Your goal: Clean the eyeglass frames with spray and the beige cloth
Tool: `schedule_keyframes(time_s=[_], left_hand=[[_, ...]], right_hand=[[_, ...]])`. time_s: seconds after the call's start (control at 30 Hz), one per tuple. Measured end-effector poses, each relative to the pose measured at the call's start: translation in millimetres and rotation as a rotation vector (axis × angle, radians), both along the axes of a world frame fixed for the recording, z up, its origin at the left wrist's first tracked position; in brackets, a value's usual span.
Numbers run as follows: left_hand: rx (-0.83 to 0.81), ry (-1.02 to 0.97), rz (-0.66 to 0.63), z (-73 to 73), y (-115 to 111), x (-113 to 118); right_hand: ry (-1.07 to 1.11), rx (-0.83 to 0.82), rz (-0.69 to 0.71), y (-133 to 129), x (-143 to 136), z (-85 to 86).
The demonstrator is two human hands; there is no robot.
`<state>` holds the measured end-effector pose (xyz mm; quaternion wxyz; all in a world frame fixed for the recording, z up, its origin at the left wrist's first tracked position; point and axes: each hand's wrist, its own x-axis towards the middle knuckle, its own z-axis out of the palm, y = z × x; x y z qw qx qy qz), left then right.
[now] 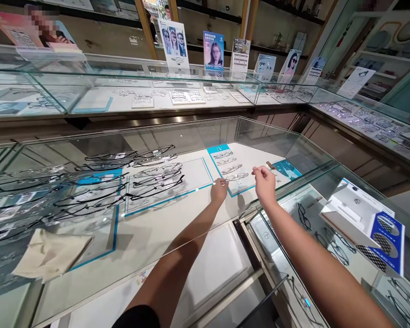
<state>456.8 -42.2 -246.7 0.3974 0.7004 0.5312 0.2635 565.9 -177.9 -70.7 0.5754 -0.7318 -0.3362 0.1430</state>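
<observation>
The nearest pair of glasses (238, 176) is seen between the fingers of the left hand (219, 191) and those of the right hand (265, 184), at the near end of a short column on the blue-edged panel (219, 148). Three more pairs (224, 160) are lined up beyond it, and the panel is supported by the pale surface of the table (167, 218). The left fingers are bunched closely together, right beside the left end of the nearest pair; whether the frame is touched or pinched cannot be told. The right fingers are curled, with thumb and forefinger brought close together just past the other end; whether anything thin is held there cannot be made out. Farther to the left of the left fingers, dark-framed glasses (159, 186) are set out in rows.

The pair is judged to be very light, with slim rims and arms that are likely springy but easily bent. The lenses are probably smooth, slippery and readily smudged or scratched, so pressure on them is best avoided. A hold is best taken at the outer corners of the front, close to the hinges, where the frame is likely stiffest. If both sides are supported evenly, less twist should be put on the bridge. The far tips of the arms are poorly suited to gripping, since the hinges could be strained.
</observation>
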Motion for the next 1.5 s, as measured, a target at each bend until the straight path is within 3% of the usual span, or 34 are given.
schedule_keyframes(time_s=[0.17,0.33,0.47,0.57,0.63,0.7,0.8,0.9,0.97,1.03,1.1,1.2,1.5], left_hand=[[0.004,0.005,-0.019,-3.7,2,3],[0.013,0.076,-0.071,15.9,-7,-2],[0.029,0.193,-0.158,38.3,-37,-31],[-0.005,0.293,-0.351,55.3,-79,-72],[-0.043,0.347,-0.508,71.9,-114,-106],[-0.066,0.374,-0.65,97.5,-149,-141],[-0.079,0.416,-0.98,156.2,-177,-186],[0.031,0.372,-1.064,224.8,-156,-220],[0.184,0.431,-0.887,260.9,-118,-238],[0.374,0.535,-0.595,281.4,-75,-250],[0.49,0.6,-0.421,286.7,-38,-256],[0.53,0.644,-0.389,278.4,-4,-254],[0.518,0.694,-0.343,252.3,22,-235]], right_hand=[[0.007,-0.001,-0.006,1,-3,2.4],[-0.01,-0.008,0.01,2,-1,-1.2],[-0.027,0.026,0.018,2,2,-4.6],[-0.026,0.038,0.011,2,5,-6.9],[-0.02,0.041,0.009,2,7,-8.1],[-0.013,0.048,0.003,3,9,-9.2],[-0.019,0.055,-0.01,3,12,-10.5],[-0.036,0.058,-0.011,3,13,-11.5],[-0.045,0.066,-0.006,4,14,-11.6],[-0.057,0.073,-0.005,4,14,-11.0],[-0.072,0.074,-0.003,3,13,-9.8],[-0.083,0.07,0.005,2,12,-7.5],[-0.041,0.022,0.007,3,11,-7.7]])
